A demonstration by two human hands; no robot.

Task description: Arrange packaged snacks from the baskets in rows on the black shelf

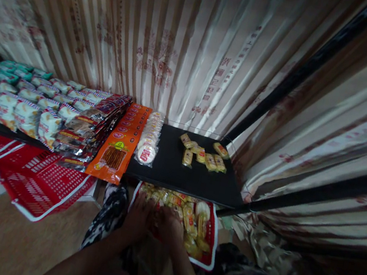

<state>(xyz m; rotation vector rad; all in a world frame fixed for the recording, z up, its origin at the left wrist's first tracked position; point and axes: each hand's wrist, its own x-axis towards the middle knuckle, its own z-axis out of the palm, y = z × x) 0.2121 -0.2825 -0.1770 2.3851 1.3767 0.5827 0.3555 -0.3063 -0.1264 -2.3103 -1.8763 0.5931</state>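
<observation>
Between my knees stands a red basket (213, 237) with a white rim, filled with small yellow-wrapped snack packets (190, 219). My left hand (138, 215) reaches into its left side, fingers bent down among the packets. Close beside it, my right hand (170, 224) is curled over the packets near the middle. Both sets of fingertips are dim and partly hidden, so what they grip cannot be made out. Several loose yellow packets (213, 160) lie on the black shelf (176, 176) above the basket. A round white pack (203, 208) shows at the basket's back right.
Left along the shelf are a row of clear packs of round white cakes (148, 148), an orange snack bag (116, 144), dark bags (85, 132) and white bags (25, 117). Red baskets (41, 179) sit below left. Black poles (299, 82) and a curtain (192, 49) stand behind.
</observation>
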